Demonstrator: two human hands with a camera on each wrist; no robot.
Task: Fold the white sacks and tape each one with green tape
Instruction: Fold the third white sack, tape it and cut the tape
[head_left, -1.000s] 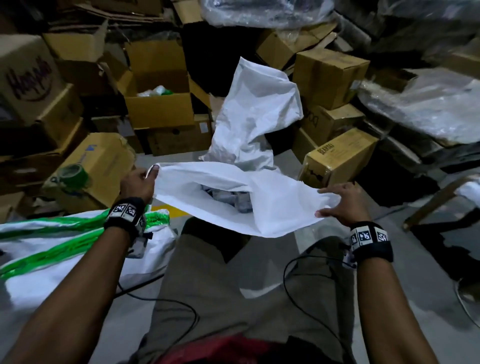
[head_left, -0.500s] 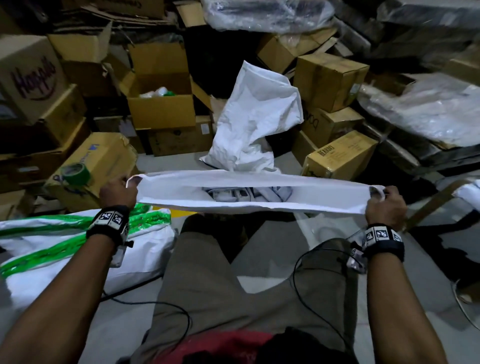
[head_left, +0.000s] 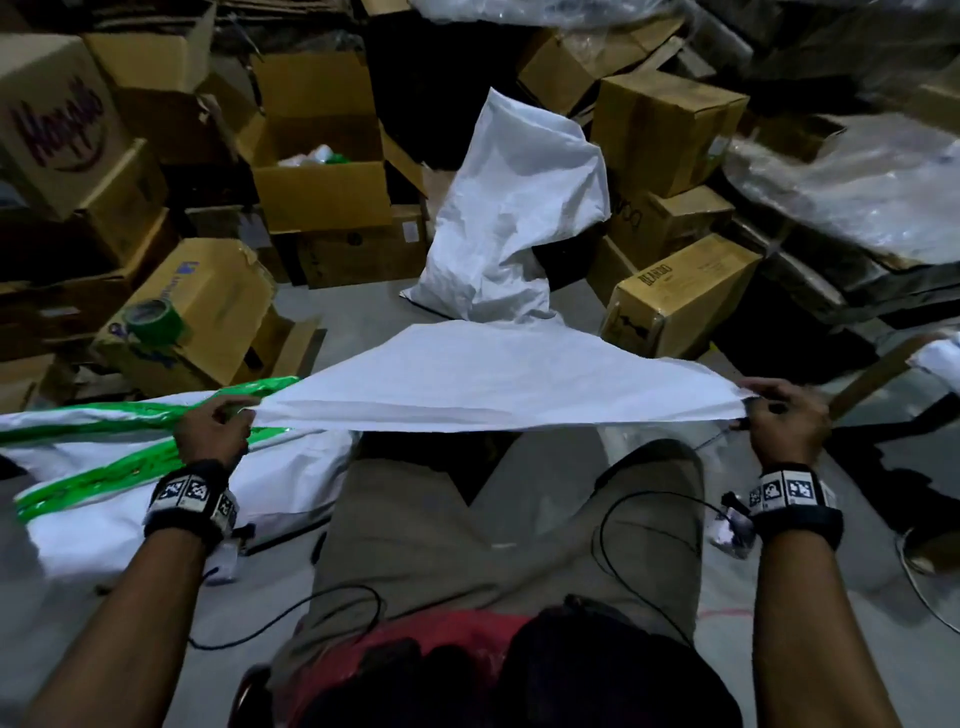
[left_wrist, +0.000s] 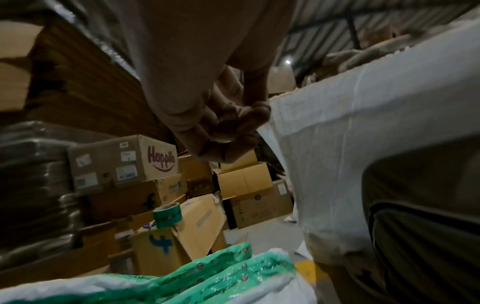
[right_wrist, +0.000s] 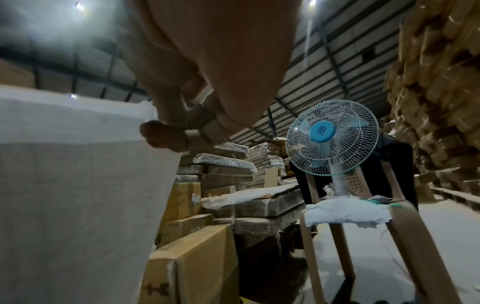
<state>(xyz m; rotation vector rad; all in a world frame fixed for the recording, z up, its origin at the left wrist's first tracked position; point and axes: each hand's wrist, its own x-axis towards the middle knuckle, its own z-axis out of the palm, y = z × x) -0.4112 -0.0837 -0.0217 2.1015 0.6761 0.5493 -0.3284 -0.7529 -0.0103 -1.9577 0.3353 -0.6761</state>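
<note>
A white sack (head_left: 483, 379) is held stretched flat above the person's lap, and it serves here as the landmark. Its left corner is pinched by the left hand (head_left: 210, 434), whose fingers (left_wrist: 249, 119) are seen curled tight on the woven edge in the left wrist view. Its right corner is gripped by the right hand (head_left: 784, 423), fingers (right_wrist: 166, 133) closed around the cloth in the right wrist view. The sack is thus spanned between the two hands, its far edge rising to a low peak.

Just left of the sack, under the left hand, a bundle of folded sacks (head_left: 104, 467) banded with green tape is laid on the floor. Farther left of the sack, a green tape roll (head_left: 151, 318) is set on a tilted cardboard box (head_left: 208, 306). Beyond the sack, a second, crumpled white sack (head_left: 514, 208) is stood upright among stacked cartons.

Only in the right wrist view is a blue fan (right_wrist: 330, 137) shown, placed on a chair well right of the sack. Only in the left wrist view is the "Happilo" lettering on a carton (left_wrist: 124, 160) read clearly.
</note>
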